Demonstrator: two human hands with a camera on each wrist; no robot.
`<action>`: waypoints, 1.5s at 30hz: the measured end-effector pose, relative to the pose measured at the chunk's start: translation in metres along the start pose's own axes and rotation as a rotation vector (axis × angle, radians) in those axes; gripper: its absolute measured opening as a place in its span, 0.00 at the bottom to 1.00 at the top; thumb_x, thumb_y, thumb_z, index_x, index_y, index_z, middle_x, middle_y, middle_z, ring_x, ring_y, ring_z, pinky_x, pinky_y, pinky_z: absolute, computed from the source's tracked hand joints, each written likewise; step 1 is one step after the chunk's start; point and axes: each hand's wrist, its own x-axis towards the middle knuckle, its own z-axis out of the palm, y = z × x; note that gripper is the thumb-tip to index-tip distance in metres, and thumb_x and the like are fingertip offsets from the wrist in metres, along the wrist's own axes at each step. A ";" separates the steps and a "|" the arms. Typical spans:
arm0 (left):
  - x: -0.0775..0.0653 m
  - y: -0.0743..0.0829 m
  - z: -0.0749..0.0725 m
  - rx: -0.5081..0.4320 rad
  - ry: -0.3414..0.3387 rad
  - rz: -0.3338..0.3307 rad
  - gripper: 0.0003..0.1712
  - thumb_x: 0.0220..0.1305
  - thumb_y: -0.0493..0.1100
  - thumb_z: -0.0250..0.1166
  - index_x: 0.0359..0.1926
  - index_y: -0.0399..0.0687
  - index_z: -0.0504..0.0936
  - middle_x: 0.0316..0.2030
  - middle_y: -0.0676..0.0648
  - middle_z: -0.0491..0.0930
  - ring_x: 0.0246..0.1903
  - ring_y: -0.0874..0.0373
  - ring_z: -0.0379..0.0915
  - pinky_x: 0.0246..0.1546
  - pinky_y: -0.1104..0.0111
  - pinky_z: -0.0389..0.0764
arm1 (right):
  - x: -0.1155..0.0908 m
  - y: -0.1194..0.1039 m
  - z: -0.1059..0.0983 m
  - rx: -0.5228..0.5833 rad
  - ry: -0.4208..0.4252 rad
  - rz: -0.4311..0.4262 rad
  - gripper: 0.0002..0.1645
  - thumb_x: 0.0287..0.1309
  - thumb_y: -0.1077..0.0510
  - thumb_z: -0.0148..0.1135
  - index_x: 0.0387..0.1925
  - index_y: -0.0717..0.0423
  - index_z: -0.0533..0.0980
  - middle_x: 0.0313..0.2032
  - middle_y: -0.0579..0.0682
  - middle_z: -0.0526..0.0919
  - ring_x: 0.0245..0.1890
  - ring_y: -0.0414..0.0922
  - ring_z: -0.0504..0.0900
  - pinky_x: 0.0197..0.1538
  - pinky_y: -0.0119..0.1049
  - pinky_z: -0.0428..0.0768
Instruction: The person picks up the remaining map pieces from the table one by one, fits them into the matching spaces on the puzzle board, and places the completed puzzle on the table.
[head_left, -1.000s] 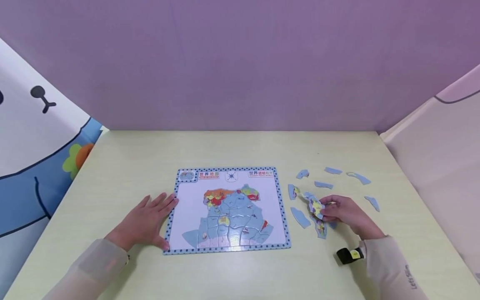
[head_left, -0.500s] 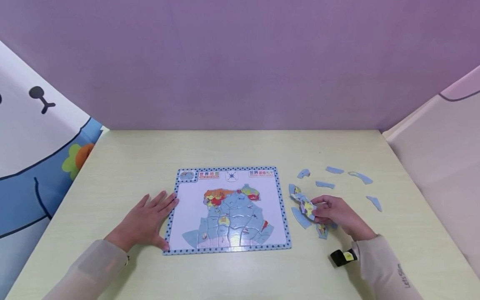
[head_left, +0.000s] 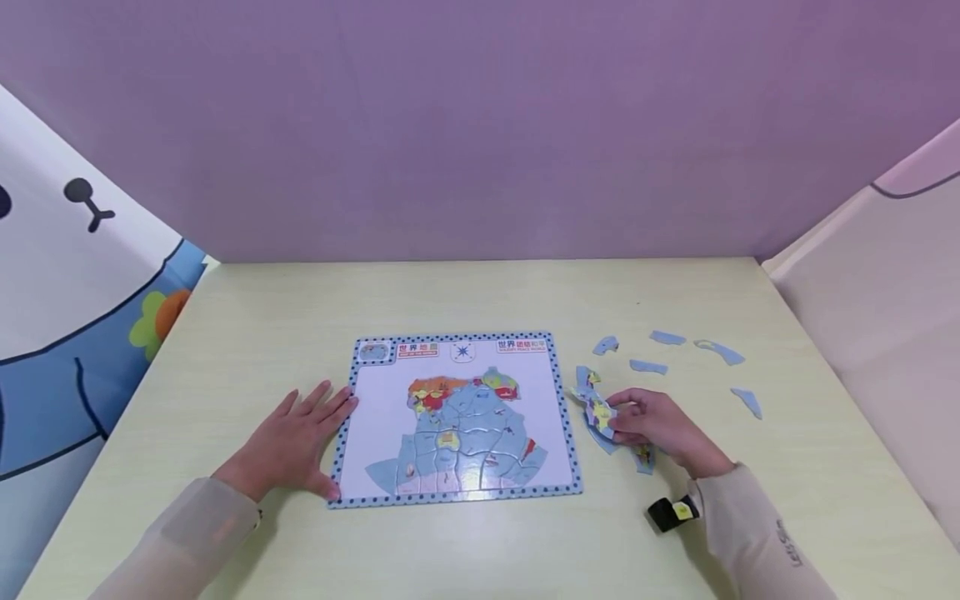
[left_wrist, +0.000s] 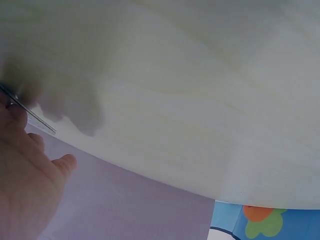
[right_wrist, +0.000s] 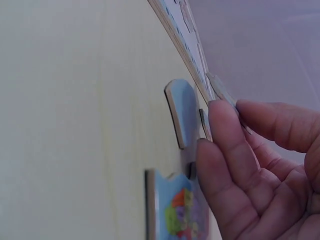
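Observation:
A world map puzzle board with a dotted blue border lies flat on the table, its lower middle filled with fitted pieces. My left hand rests on the board's left edge, fingers spread. To the right of the board, my right hand pinches a blue puzzle piece with a yellow patch between thumb and fingers. In the right wrist view this held piece appears edge-on, raised off the table. Beneath it lie a plain blue piece and a piece with a colourful patch.
Several loose blue pieces, such as a curved one and a small one, are scattered right of the board. A black strap with a yellow label sticks out at the right cuff. A purple panel stands behind the table.
My right hand has moved left toward the board's right edge, carrying the pinched puzzle piece above the loose ones. The left hand has stayed on the board.

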 end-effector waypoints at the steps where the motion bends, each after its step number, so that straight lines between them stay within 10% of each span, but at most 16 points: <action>1: 0.000 0.000 0.000 -0.003 -0.001 0.002 0.72 0.31 0.81 0.65 0.70 0.39 0.61 0.70 0.39 0.58 0.70 0.35 0.44 0.63 0.36 0.49 | 0.000 0.000 0.000 0.001 -0.004 -0.003 0.22 0.60 0.70 0.57 0.54 0.78 0.67 0.29 0.50 0.83 0.29 0.43 0.84 0.38 0.35 0.83; 45: -0.002 0.000 -0.002 -0.068 0.022 0.040 0.76 0.30 0.86 0.60 0.70 0.33 0.59 0.70 0.36 0.58 0.69 0.36 0.49 0.65 0.37 0.46 | 0.005 -0.012 0.024 -0.072 0.017 -0.020 0.20 0.57 0.69 0.60 0.51 0.73 0.71 0.27 0.51 0.82 0.29 0.47 0.84 0.38 0.38 0.84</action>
